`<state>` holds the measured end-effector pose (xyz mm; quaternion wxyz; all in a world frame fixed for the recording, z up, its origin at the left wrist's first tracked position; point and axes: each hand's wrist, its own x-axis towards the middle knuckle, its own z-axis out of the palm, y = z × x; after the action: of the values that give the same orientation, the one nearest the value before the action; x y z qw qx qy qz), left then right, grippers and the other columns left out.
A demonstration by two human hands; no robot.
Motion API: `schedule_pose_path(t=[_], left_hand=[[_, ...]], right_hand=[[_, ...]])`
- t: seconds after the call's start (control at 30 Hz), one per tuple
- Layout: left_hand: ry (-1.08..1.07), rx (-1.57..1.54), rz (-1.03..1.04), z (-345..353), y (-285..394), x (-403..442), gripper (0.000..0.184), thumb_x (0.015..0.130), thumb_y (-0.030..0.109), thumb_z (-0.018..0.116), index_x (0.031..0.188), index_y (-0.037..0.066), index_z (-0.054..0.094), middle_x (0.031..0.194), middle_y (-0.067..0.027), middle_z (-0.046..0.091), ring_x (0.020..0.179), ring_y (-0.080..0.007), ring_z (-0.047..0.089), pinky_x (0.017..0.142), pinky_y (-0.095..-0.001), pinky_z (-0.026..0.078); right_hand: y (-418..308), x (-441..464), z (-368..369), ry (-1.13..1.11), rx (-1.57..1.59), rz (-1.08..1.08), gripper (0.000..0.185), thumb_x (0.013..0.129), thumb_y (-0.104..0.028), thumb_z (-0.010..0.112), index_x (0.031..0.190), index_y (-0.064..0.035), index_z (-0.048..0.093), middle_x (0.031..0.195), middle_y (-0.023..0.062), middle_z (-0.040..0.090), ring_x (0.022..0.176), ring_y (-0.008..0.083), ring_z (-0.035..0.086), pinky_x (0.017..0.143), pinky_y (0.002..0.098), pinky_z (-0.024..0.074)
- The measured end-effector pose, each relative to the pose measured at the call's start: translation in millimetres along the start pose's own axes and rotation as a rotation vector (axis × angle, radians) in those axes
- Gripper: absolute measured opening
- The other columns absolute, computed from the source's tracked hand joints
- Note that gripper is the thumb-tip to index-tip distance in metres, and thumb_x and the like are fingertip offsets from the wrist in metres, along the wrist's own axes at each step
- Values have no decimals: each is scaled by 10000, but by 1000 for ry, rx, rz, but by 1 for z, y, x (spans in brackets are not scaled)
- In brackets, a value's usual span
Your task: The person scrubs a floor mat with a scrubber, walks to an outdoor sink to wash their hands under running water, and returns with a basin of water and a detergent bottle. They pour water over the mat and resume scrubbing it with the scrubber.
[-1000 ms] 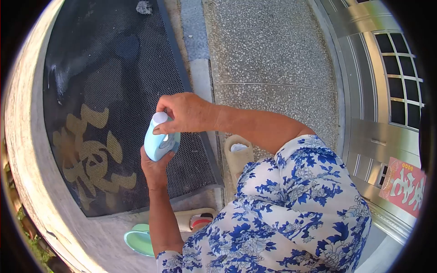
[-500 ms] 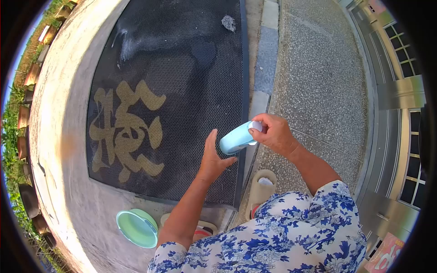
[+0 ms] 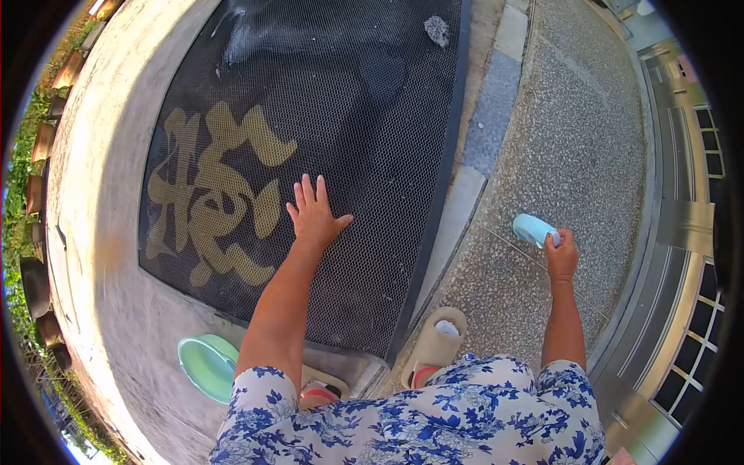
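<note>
My right hand (image 3: 563, 254) grips a light blue bottle (image 3: 533, 230) by its whitish cap end, out over the speckled paving on the right. The bottle is tilted nearly onto its side, its base toward the left. Over the dark mesh mat (image 3: 364, 256) my left hand (image 3: 315, 218) is spread with its fingers apart and nothing in it. Yellow lettering (image 3: 221, 205) marks the mat to the left of that hand. Near the mat's top right edge lies a small grey-white clump (image 3: 437, 31), and a whitish smear (image 3: 240, 46) runs across the upper left.
A green basin (image 3: 208, 367) stands on the concrete at the lower left, partly behind my left forearm. My feet are in beige slippers (image 3: 440, 338) below the mat. Planters (image 3: 43, 143) line the left side, and a metal door front (image 3: 682, 310) runs along the right.
My left hand has come off the bottle and opened over the mat. My right hand has carried the bottle away to the right, over the paving. The view has shifted.
</note>
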<state>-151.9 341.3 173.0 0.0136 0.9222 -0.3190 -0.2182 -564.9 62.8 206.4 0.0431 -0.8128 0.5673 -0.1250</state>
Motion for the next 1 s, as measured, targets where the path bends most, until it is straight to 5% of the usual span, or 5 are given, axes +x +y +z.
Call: schedule_pose_path(t=[0.33, 0.43, 0.53, 0.8, 1.0], left_hand=[[-139, 11, -75, 14, -8, 93, 1231, 585, 681, 673, 1443, 103, 6, 1479, -172, -153, 1342, -371, -206, 1011, -660, -53], [-203, -15, -95, 10, -9, 96, 1259, 568, 693, 668, 1441, 95, -15, 1471, -168, -189, 1327, -353, -257, 1004, -645, -106], [-258, -27, -104, 5, -7, 99, 1273, 561, 694, 670, 1438, 85, -25, 1465, -169, -208, 1319, -355, -273, 1001, -642, -118], [-347, -29, -121, 5, -11, 108, 1305, 541, 704, 663, 1429, 70, -53, 1454, -191, -221, 1313, -375, -274, 993, -649, -125], [-361, -37, -119, 11, -18, 112, 1316, 528, 735, 640, 1427, 63, -49, 1442, -208, -239, 1302, -410, -275, 972, -675, -125]], right_hand=[[-110, 105, -56, -449, -340, 3, 422, 797, -379, 615, 1036, -31, 605, 872, 186, 649, 824, 339, 627, 731, 410, 476], [-172, 159, -6, -474, 55, -121, 364, 810, -322, 612, 1067, -65, 601, 779, 126, 623, 727, 274, 606, 689, 374, 469], [-217, 232, 87, -357, 292, -319, 429, 813, -286, 620, 1197, -116, 531, 1059, 138, 543, 793, 243, 547, 762, 357, 451], [-345, 356, 198, -300, 141, -203, 536, 818, -438, 554, 1321, -308, 422, 1477, 200, 97, 1302, 392, 276, 1010, 451, 339], [-334, 421, 282, -330, 24, -252, 507, 885, -421, 391, 1330, -180, 429, 1456, 106, 262, 1304, 341, 293, 1068, 430, 230]])
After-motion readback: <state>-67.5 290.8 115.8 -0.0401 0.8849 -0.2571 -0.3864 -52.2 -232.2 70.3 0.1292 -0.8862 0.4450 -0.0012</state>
